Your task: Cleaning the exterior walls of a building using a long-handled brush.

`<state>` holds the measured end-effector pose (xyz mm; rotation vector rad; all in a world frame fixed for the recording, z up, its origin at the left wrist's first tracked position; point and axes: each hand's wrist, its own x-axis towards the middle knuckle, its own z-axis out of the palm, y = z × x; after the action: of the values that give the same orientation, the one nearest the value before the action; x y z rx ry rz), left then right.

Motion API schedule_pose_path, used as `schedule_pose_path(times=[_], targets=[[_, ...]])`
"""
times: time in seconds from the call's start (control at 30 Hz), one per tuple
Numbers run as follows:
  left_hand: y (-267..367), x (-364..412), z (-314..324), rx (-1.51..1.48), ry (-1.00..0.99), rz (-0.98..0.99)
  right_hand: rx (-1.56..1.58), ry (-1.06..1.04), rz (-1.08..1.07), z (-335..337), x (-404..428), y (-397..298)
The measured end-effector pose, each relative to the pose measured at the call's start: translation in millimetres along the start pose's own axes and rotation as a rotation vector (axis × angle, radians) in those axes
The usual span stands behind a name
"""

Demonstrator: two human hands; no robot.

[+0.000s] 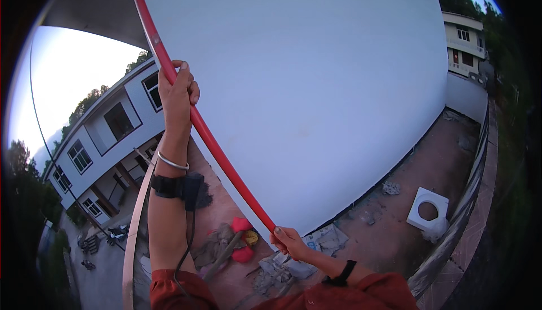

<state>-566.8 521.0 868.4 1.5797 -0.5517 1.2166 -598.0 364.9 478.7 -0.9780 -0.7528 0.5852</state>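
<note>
A long red pole (220,155) slants across the view from the top left down to the lower middle, and its upper end runs out of the picture. My left hand (178,92) is raised high and wraps around the pole's upper part. Lower down, my right hand (289,242) grips it near its bottom end. Behind the pole stands a broad, smooth white wall (322,98); whether the pole touches it I cannot tell. A dark device (192,189) with a cable is strapped to my left forearm, below a silver bangle (172,162).
Crumpled bags (328,239) and red and grey cloth (242,254) litter the reddish floor (381,231) below. A white square block with a round hole (438,206) lies to the right. Low parapets (134,229) edge both sides, with a lower yard (95,282) beyond the left one.
</note>
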Motion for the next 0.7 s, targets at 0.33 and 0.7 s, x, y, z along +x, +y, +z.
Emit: schedule_pose_path(times=[0.33, 0.7], targets=[[54, 20, -38, 0.345, 0.154, 0.026, 0.336, -0.514, 0.278, 25, 1, -44], [44, -43, 10, 0.135, 0.245, 0.019, 0.022, -0.118, 0.214, -47, -50, -29]])
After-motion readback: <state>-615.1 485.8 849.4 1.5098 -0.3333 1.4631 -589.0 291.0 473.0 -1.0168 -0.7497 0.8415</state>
